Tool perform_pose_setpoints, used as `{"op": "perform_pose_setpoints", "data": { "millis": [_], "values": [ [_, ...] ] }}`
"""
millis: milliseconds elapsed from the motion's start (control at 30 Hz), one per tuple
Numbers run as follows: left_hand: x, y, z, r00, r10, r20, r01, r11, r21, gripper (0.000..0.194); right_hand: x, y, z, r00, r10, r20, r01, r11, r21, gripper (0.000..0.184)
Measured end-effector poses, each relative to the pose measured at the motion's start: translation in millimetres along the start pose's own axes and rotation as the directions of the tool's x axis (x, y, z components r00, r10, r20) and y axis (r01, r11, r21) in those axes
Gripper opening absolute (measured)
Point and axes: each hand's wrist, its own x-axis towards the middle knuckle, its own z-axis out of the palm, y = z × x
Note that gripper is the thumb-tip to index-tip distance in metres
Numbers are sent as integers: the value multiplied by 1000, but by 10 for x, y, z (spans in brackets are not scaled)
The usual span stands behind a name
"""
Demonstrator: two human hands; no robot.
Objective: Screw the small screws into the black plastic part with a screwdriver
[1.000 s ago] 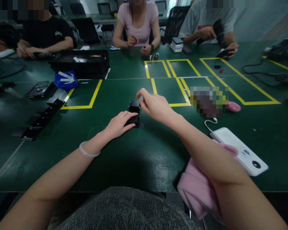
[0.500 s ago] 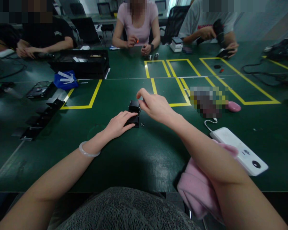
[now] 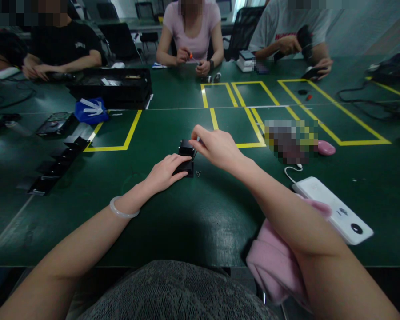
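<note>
On the green table a small black plastic part (image 3: 186,168) lies flat, partly hidden by my fingers. My left hand (image 3: 163,172) grips it from the left, thumb along its near edge and fingers across its top. Over its far right corner my right hand (image 3: 215,144) is closed in a pinch, fingertips close to a raised black block (image 3: 186,146). A thin pale sliver shows under those fingertips; what it is I cannot make out. A few tiny screws (image 3: 198,174) rest just right of the part.
A row of black parts (image 3: 58,165) and a blue bag (image 3: 91,111) lie to the left, before a black bin (image 3: 120,100). At right are a white power bank (image 3: 333,209), a pink cloth (image 3: 273,262) and a pink mouse-shaped object (image 3: 326,148). Three people sit opposite.
My right fingertips have dipped slightly toward the black part and curled in more. My left hand stays in place on it.
</note>
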Motion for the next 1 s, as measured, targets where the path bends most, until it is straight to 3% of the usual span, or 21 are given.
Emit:
{"op": "perform_pose_setpoints", "data": {
  "millis": [733, 1000],
  "values": [
    [1, 15, -19, 1000, -10, 14, 10, 1000, -9, 44, -9, -7, -11, 1000, -9, 6, 8, 999, 53, 36],
    [1, 21, -23, 1000, -17, 11, 17, 1000, -1, 43, 0, -20, -34, 1000, -2, 22, 2, 1000, -9, 35]
  ]
}}
